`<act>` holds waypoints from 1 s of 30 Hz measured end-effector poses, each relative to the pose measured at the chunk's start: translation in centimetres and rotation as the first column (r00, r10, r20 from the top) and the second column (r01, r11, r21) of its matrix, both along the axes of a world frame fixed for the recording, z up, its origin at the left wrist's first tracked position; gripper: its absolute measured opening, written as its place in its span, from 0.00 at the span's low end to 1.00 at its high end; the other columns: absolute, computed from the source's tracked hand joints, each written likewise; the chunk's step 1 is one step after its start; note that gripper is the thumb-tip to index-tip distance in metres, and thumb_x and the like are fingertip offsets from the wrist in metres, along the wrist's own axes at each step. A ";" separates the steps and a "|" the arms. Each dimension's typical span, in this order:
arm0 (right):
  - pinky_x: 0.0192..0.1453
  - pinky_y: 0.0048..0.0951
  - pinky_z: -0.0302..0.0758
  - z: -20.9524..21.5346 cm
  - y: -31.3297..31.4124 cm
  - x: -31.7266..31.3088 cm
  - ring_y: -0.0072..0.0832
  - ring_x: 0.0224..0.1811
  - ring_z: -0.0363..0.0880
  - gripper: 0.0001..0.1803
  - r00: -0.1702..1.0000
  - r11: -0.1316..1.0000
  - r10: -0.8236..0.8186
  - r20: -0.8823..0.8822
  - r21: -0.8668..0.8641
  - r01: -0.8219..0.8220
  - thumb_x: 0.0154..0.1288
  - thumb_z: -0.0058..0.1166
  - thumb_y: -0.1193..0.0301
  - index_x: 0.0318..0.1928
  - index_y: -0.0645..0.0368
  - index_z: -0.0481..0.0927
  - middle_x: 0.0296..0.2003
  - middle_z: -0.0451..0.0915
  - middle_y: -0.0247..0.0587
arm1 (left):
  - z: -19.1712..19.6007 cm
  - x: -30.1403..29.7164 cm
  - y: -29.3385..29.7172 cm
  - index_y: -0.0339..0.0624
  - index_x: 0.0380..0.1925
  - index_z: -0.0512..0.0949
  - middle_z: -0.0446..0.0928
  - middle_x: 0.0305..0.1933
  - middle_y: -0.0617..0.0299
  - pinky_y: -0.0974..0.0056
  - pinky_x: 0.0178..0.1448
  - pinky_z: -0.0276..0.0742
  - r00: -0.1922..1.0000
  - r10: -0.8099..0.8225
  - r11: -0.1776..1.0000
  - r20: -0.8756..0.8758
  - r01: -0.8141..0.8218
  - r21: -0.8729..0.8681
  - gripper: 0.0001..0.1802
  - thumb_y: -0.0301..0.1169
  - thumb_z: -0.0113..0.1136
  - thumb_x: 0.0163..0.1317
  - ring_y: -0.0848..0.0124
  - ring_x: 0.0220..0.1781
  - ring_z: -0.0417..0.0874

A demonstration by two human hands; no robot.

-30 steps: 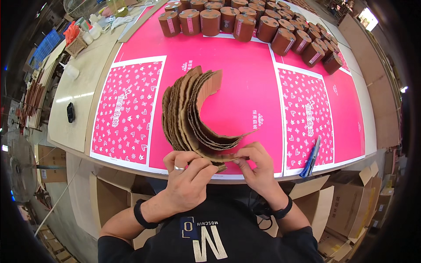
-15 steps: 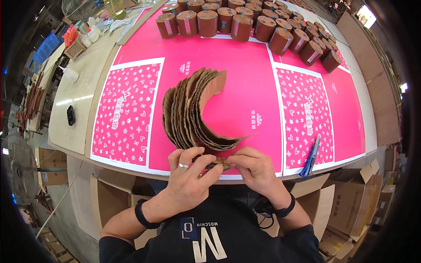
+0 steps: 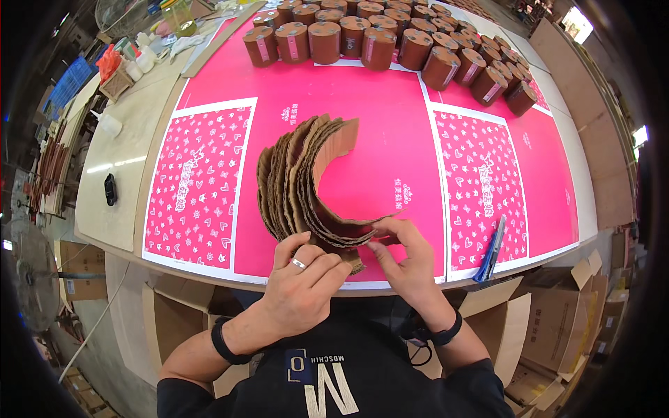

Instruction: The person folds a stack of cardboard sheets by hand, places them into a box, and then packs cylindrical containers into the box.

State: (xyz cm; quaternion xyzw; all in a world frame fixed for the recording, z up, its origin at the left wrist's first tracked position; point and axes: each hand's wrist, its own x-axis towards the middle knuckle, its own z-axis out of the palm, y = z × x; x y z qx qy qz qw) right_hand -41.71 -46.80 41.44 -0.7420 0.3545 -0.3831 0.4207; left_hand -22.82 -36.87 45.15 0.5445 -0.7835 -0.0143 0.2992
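Observation:
A stack of curved brown corrugated cardboard pieces [image 3: 300,181] stands fanned on the pink printed sheets [image 3: 390,139] near the table's front edge. My left hand [image 3: 303,279], with a ring and a dark wristband, grips the near end of the stack from the left. My right hand [image 3: 404,261] pinches the same near end from the right, fingers on the top pieces. The lower end of the stack is hidden under my fingers.
Several brown cylindrical boxes [image 3: 390,38] with pink labels stand along the far side. A blue utility knife [image 3: 492,249] lies at the front right. A black object [image 3: 110,189] sits on the beige table [image 3: 118,167]. Open cartons [image 3: 557,327] stand below the table.
Both hands have stayed at the near end of the cardboard stack, shifting their fingers a little; the stack has barely moved.

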 end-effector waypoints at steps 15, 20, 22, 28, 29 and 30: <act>0.42 0.32 0.82 0.8 1.2 -0.7 0.36 0.39 0.87 0.11 0.990 0.987 0.086 -0.112 -0.125 -0.100 0.62 0.64 0.82 0.45 0.60 0.84 0.39 0.87 0.45 | -0.7 0.2 0.0 0.40 0.43 0.84 0.74 0.46 0.57 0.50 0.60 0.71 0.999 -0.005 0.997 -0.043 0.002 -0.083 0.21 0.23 0.65 0.44 0.57 0.54 0.74; 0.43 0.30 0.83 0.6 1.3 -0.8 0.35 0.39 0.88 0.10 0.991 0.990 0.091 -0.094 -0.100 -0.101 0.65 0.63 0.82 0.45 0.60 0.85 0.40 0.88 0.43 | -0.8 0.3 -0.1 0.40 0.44 0.84 0.74 0.47 0.56 0.48 0.62 0.72 0.998 -0.017 0.996 -0.054 0.012 -0.089 0.21 0.23 0.65 0.45 0.57 0.53 0.75; 0.40 0.31 0.82 0.0 1.2 -0.7 0.35 0.37 0.87 0.11 0.993 0.985 0.093 -0.077 -0.139 -0.103 0.62 0.64 0.82 0.46 0.60 0.85 0.37 0.87 0.43 | -0.7 0.4 -0.1 0.40 0.44 0.84 0.75 0.48 0.56 0.48 0.62 0.72 0.998 -0.025 0.996 -0.054 0.021 -0.090 0.21 0.22 0.65 0.45 0.56 0.54 0.76; 0.37 0.31 0.81 0.1 1.0 -0.8 0.36 0.34 0.86 0.13 0.990 0.979 0.113 -0.089 -0.161 -0.127 0.60 0.65 0.83 0.46 0.61 0.85 0.34 0.85 0.44 | -1.2 0.4 0.2 0.44 0.46 0.85 0.77 0.50 0.55 0.49 0.62 0.73 0.998 0.002 0.997 -0.063 -0.007 -0.079 0.23 0.18 0.64 0.46 0.55 0.56 0.76; 0.37 0.31 0.81 0.1 1.0 -0.9 0.36 0.34 0.86 0.13 0.988 0.979 0.119 -0.098 -0.152 -0.133 0.60 0.64 0.83 0.46 0.61 0.85 0.34 0.85 0.44 | -1.3 0.4 0.2 0.43 0.46 0.85 0.77 0.50 0.56 0.49 0.62 0.73 0.998 0.004 0.997 -0.066 -0.009 -0.075 0.23 0.18 0.65 0.47 0.55 0.56 0.77; 0.37 0.31 0.81 0.1 1.1 -0.9 0.36 0.34 0.86 0.13 0.988 0.980 0.118 -0.098 -0.151 -0.132 0.60 0.64 0.83 0.46 0.61 0.85 0.34 0.85 0.44 | -1.3 0.3 0.2 0.43 0.47 0.85 0.77 0.50 0.56 0.49 0.62 0.73 0.998 0.007 0.997 -0.070 -0.012 -0.072 0.22 0.19 0.65 0.48 0.55 0.56 0.77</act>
